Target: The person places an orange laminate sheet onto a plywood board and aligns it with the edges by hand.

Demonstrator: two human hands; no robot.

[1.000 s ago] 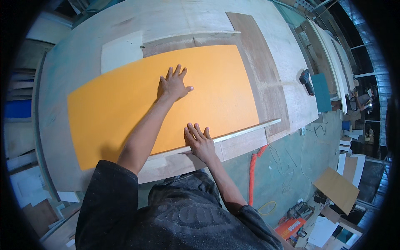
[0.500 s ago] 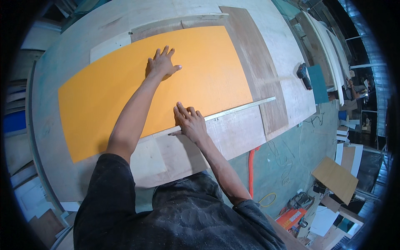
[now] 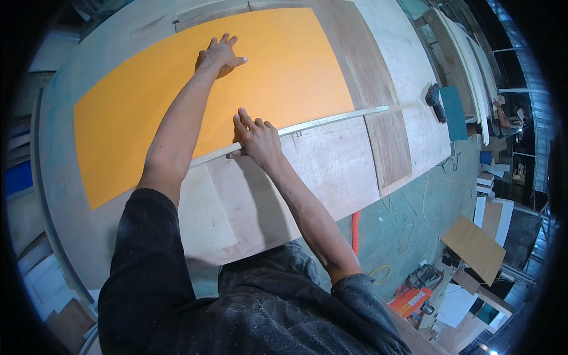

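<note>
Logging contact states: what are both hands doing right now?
Left hand: open, flat on the orange sheet.
Right hand: open, pressing the thin wooden strip.

Bright even light, soft shadows, sharp centre; fisheye bend, dark vignette at edges.

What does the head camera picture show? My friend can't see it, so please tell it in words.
A person leans over a big wooden table, pressing the left hand flat on a large orange sheet. The right hand rests on a thin pale strip along the sheet's near edge.
</note>
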